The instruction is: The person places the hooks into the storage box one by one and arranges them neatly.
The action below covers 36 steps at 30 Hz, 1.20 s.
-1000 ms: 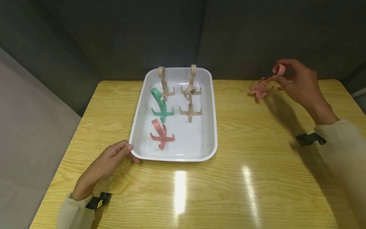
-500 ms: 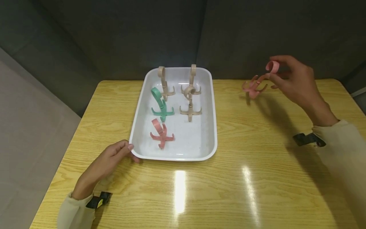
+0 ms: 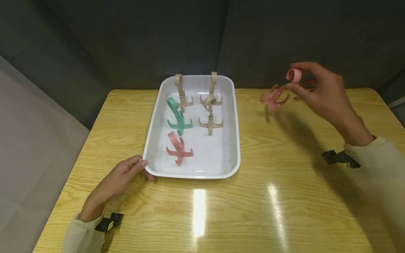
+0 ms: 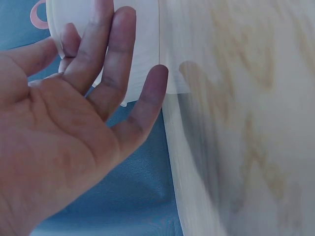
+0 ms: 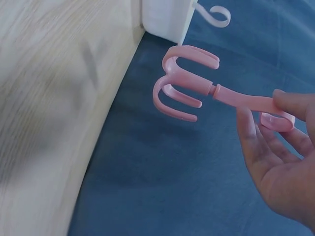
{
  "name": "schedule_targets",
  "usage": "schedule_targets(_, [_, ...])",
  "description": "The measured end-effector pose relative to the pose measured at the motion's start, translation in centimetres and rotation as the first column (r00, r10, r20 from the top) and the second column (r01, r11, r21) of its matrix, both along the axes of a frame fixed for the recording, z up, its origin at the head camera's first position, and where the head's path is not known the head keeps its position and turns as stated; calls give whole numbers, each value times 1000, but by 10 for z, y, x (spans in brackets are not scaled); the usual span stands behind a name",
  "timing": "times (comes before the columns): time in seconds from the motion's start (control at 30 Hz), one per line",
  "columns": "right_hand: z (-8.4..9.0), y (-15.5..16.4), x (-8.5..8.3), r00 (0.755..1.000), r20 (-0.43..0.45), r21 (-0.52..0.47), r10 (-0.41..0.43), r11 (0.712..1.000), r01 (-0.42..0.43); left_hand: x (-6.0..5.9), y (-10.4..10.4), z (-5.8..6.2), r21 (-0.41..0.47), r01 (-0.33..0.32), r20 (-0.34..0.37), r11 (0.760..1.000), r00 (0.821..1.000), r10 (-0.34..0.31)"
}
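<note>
My right hand (image 3: 326, 91) pinches a pink multi-prong hook (image 5: 189, 81) by its curved stem, holding it above the table to the right of the tray, prongs tilted down and left. At the near left corner of the white tray (image 3: 193, 175), my left hand (image 3: 126, 172) grips the rim, thumb on top and fingers beneath. Inside the tray stand a second pink hook (image 3: 179, 151), a green hook (image 3: 179, 123) and several beige hooks (image 3: 210, 123). In the left wrist view the left hand's (image 4: 74, 123) fingers reach along the tray's underside.
The wooden table (image 3: 284, 211) extends to the right and in front of the tray. A dark curtain (image 3: 142, 42) hangs right behind the table's far edge. A pale grey surface (image 3: 31, 147) lies beyond the left edge.
My right hand has carried the pink hook leftward, toward the tray. The left hand and the hooks in the tray have stayed where they were.
</note>
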State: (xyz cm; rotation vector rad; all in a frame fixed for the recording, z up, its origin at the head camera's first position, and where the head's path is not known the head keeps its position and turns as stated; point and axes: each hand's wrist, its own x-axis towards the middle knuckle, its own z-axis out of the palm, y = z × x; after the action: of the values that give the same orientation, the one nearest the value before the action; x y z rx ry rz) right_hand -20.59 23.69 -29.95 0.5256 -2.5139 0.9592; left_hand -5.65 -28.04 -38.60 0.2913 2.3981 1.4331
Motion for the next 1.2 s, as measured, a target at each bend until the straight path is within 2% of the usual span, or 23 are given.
schedule_targets(0.43, [16, -26, 22, 993, -60, -12, 103, 994, -104, 0, 0, 1, 1, -4, -3, 1000, 1000, 4])
schedule_targets(0.87, [22, -47, 37, 977, -113, -24, 179, 983, -182, 1, 0, 0, 4, -2, 0, 1000, 1000, 2])
schedule_targets(1.2, [28, -63, 46, 967, -112, -42, 227, 972, -233, 1, 1, 1, 3, -1, -5, 1000, 1000, 1])
